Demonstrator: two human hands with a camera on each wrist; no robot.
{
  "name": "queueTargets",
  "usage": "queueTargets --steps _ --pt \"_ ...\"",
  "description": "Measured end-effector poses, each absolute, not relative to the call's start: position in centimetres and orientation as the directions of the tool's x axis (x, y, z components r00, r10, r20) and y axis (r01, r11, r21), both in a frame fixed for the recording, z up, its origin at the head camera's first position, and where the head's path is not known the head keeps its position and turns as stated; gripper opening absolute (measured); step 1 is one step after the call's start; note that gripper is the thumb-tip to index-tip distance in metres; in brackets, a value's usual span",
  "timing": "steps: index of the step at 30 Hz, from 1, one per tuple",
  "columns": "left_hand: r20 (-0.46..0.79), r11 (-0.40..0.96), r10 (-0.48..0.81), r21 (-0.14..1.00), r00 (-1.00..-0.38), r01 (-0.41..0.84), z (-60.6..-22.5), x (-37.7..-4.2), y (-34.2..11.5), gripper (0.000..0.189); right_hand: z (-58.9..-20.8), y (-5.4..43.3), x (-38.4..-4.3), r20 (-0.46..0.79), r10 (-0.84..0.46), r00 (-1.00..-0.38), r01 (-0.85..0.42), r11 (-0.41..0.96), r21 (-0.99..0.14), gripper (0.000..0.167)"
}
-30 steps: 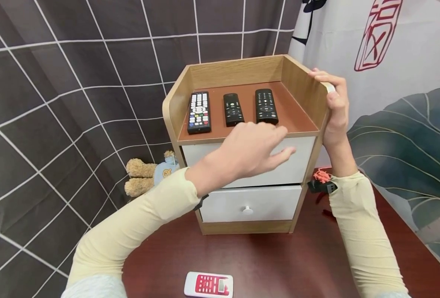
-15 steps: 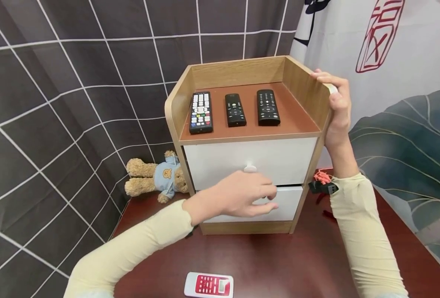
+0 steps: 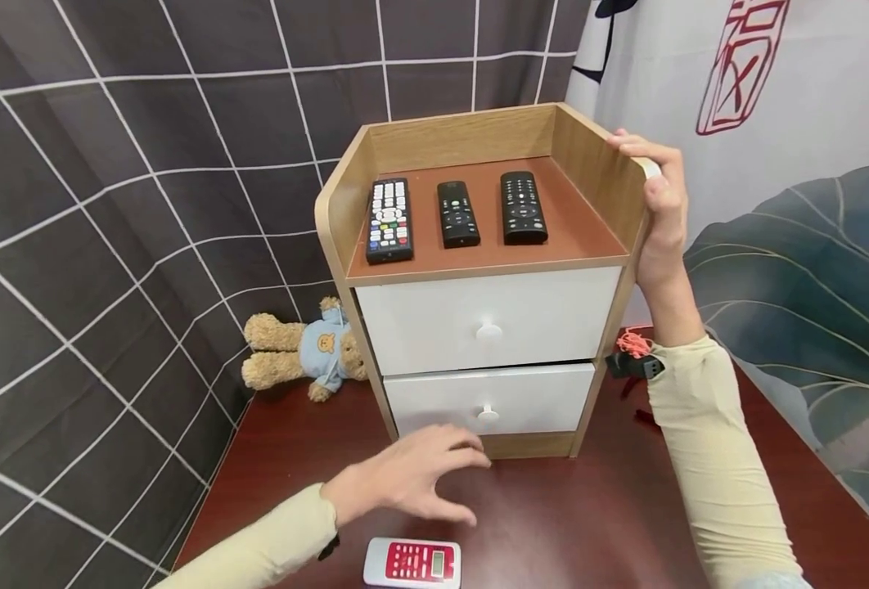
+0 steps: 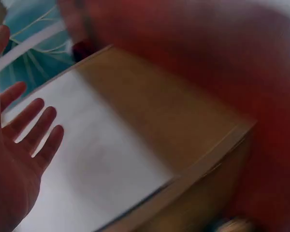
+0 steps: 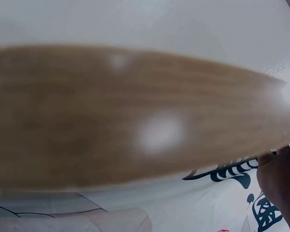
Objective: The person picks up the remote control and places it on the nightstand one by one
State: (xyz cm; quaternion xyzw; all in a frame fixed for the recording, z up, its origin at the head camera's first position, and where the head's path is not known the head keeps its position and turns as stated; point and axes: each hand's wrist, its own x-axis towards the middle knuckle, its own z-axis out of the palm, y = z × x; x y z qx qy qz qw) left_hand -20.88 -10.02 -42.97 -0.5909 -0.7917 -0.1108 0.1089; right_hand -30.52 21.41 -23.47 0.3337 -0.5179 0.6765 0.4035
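A small wooden cabinet (image 3: 530, 446) with two white drawers stands on the table; both drawer fronts sit in the frame. My right hand (image 3: 663, 209) grips the top edge of its right side panel (image 3: 600, 184), fingers over the rim. That wooden panel (image 5: 77, 121) fills much of the right wrist view. Low in front of the cabinet, my left hand (image 3: 412, 474) holds nothing, its fingers spread and slightly bent. Just nearer than that hand lies a white remote control (image 3: 412, 563) with a red face and small display. In the left wrist view, the left hand (image 4: 19, 154) overlaps the blurred cabinet front.
Three black remote controls, left (image 3: 389, 219), middle (image 3: 457, 214) and right (image 3: 523, 208), lie on the cabinet's brown top. A teddy bear (image 3: 320, 343) in a blue shirt lies left of the cabinet. Behind hangs a dark checked curtain (image 3: 206, 164); a printed white cloth (image 3: 648, 82) hangs at right.
My left hand has moved down and toward me, from the cabinet's top front past the drawers to low over the table. The right hand keeps its grip on the side panel.
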Motion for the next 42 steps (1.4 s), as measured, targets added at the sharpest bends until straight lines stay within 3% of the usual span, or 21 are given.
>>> queueTargets --steps 6,12,19,23,34,37,42 --pt "0.255 0.380 0.879 0.133 -0.402 0.916 -49.3 -18.0 -12.8 0.084 -23.4 21.1 -30.5 0.864 0.215 -0.456 -0.889 -0.162 -0.429 0.035" --pt "0.179 0.418 0.877 0.176 -0.446 0.891 -53.2 -15.7 -16.5 0.081 -23.1 20.9 -30.5 0.866 0.193 -0.462 -0.885 -0.169 -0.435 0.034" --pt "0.258 0.423 0.870 0.046 -0.420 0.905 -55.3 -15.7 -18.9 0.087 -22.6 20.9 -30.5 0.866 0.203 -0.458 -0.888 -0.162 -0.431 0.033" --pt "0.302 0.413 0.871 -0.023 -0.387 0.910 -56.0 -15.9 -19.7 0.078 -22.7 20.9 -30.6 0.865 0.209 -0.457 -0.887 -0.174 -0.427 0.032" --pt "0.437 0.384 0.835 -0.030 -0.334 0.923 -56.9 -16.1 -19.7 0.054 -23.0 20.9 -30.7 0.858 0.220 -0.465 -0.882 -0.196 -0.428 0.033" --pt "0.431 0.380 0.830 0.029 -0.354 0.925 -56.6 -16.1 -19.5 0.052 -23.0 21.0 -30.6 0.856 0.225 -0.466 -0.882 -0.189 -0.431 0.033" --pt "0.378 0.430 0.800 0.180 -0.466 0.885 -55.6 -15.9 -18.9 0.047 -23.2 21.2 -30.6 0.853 0.222 -0.473 -0.879 -0.185 -0.439 0.033"
